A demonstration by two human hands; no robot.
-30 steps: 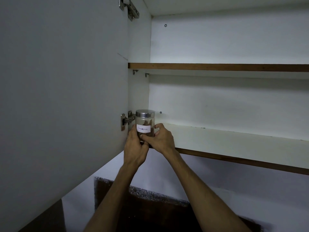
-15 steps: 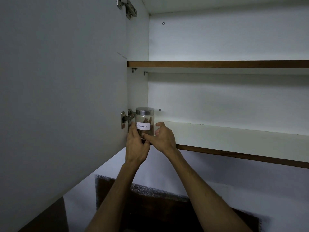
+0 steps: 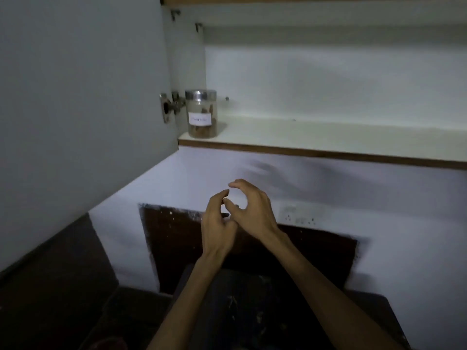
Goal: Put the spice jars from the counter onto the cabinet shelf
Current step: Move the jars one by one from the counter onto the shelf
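Observation:
A clear glass spice jar (image 3: 201,113) with a metal lid and a white label stands upright at the left end of the white cabinet shelf (image 3: 316,137), close to the side wall. Brown pieces show inside it. My left hand (image 3: 217,223) and my right hand (image 3: 249,207) are well below the shelf, in front of the wall, close together and touching at the fingers. Both are empty, with fingers curled and apart. No other jar is in view.
The open cabinet door (image 3: 80,97) fills the left side, its hinge (image 3: 169,106) right beside the jar. A dark panel (image 3: 247,248) sits on the white wall below. A wall socket (image 3: 298,215) is to the right of my hands. Dim dark surfaces lie at the bottom.
Both hands have let go of the jar and dropped below the shelf. The jar stays at the shelf's left end. The view has tilted downward.

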